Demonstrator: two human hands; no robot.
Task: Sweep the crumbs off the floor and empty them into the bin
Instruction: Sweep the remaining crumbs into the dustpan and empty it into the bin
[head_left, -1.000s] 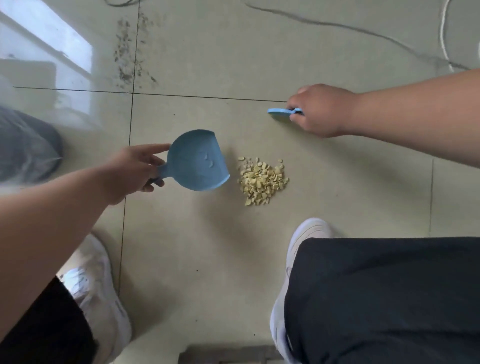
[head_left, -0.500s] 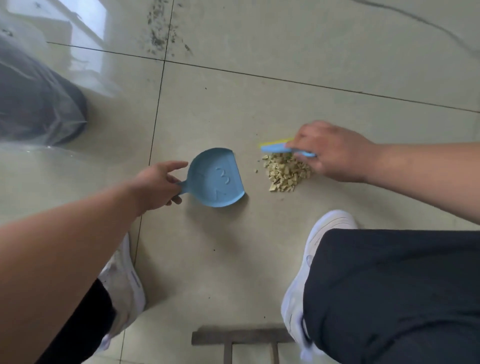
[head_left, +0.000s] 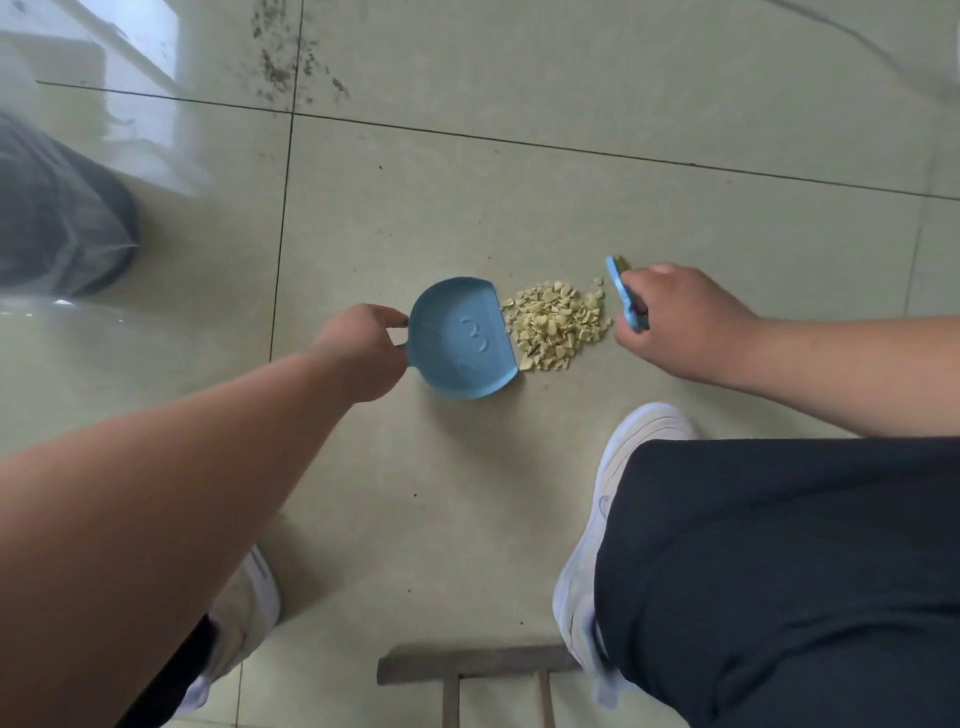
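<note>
One heap pale yellow crumbs (head_left: 557, 326) between left hand (head_left: 363, 349)-held dustpan (head_left: 460, 339), right hand (head_left: 680, 325)-held brush (head_left: 626, 300).

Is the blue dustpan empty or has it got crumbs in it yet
Empty. The dustpan shows only bare blue plastic inside, and the crumbs lie in a pile on the floor against its open edge.

Crumbs (head_left: 557, 326) hemmed between dustpan (head_left: 460, 338) and brush (head_left: 626, 299).
</note>
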